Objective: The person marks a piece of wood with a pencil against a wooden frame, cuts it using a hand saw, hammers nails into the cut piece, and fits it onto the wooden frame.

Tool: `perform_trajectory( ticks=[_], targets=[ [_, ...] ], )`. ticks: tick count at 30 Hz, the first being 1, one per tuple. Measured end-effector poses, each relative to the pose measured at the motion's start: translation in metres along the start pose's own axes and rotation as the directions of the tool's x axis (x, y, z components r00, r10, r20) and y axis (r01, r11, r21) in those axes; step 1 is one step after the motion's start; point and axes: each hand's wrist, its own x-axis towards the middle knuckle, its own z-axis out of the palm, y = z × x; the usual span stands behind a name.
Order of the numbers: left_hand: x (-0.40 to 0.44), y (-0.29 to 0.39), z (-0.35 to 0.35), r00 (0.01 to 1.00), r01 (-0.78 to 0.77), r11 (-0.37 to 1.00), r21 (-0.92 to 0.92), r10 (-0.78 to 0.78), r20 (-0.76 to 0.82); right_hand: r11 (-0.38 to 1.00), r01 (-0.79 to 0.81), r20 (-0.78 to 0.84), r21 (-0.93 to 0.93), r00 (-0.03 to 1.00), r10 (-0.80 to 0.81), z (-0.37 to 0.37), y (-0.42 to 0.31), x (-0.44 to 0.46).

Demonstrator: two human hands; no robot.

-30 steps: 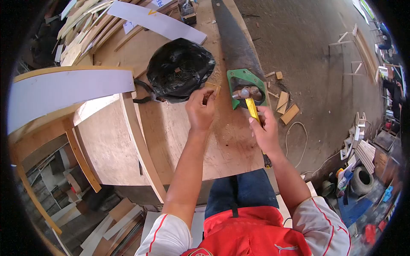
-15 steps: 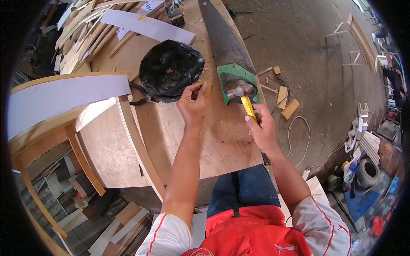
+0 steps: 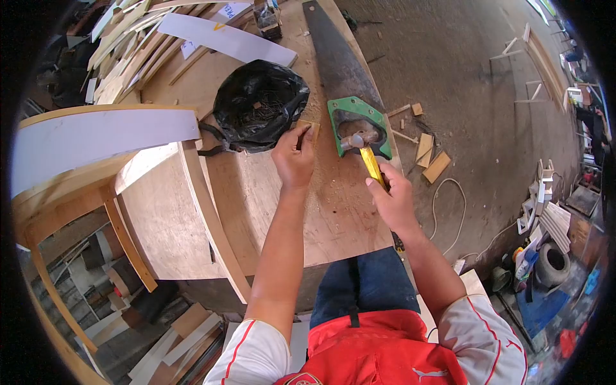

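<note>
My left hand (image 3: 296, 154) is closed in a pinch over a small wood piece (image 3: 314, 128) on the bench; whatever lies between the fingertips is too small to make out. My right hand (image 3: 393, 197) grips the yellow handle of a hammer (image 3: 370, 162), whose metal head hangs over the green handle of a saw (image 3: 346, 70). Just beyond my left hand, a black plastic bag (image 3: 239, 96) stands open with many dark nails inside. All of these are on or above the plywood bench top (image 3: 256, 212).
White-faced boards (image 3: 224, 40) and wood strips (image 3: 138, 48) are piled at the back left. A curved wooden frame (image 3: 109, 144) stands at the left. Wood offcuts (image 3: 437, 166) and a cord (image 3: 463, 208) lie on the floor at the right.
The bag, saw and boards sit slightly further left in view than a second ago. My left hand stays pinched at the wood piece, and the hammer is still in my right hand.
</note>
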Motion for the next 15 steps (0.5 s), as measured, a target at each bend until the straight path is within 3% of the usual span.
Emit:
perform_trajectory(
  ticks=[5,11,15],
  targets=[
    [0.0,0.003,-0.003,1.0,-0.016,0.999,0.043,0.016,-0.004,0.999,0.024,0.006,-0.034,1.0,-0.024,0.0,0.0,0.002],
    [-0.003,-0.001,-0.002,0.999,0.038,0.999,0.024,-0.039,0.023,0.997,-0.07,0.034,0.012,0.997,0.069,0.0,-0.022,0.002],
    [-0.001,0.005,-0.002,0.998,-0.06,0.993,0.098,0.06,0.011,0.982,0.092,0.044,-0.167,0.995,-0.086,0.008,-0.024,0.006]
  ],
)
